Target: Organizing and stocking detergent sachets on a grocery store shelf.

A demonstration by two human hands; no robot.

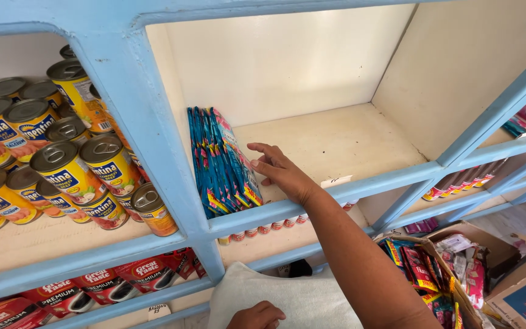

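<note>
One blue shelf unit [153,140], open-fronted, holds everything else. Its middle bay is mostly bare board; at that bay's left wall stands a row of blue sachets [223,161], upright and leaning on the wall. The right hand [281,170] rests against the row's right side, fingers spread and flat on the outermost packet, gripping nothing. The sachets look light, thin, floppy and slick, likely to slump or fan out, so best pinched together as a bunch across both faces. The bay left of the sachets is stacked with yellow cans [62,164], ends outward. Below and right of the sachets, an open carton [458,268] holds mixed sachets. Below the sachets, the left hand [257,315] lies on a white cloth [299,298], fingers curled.
</note>
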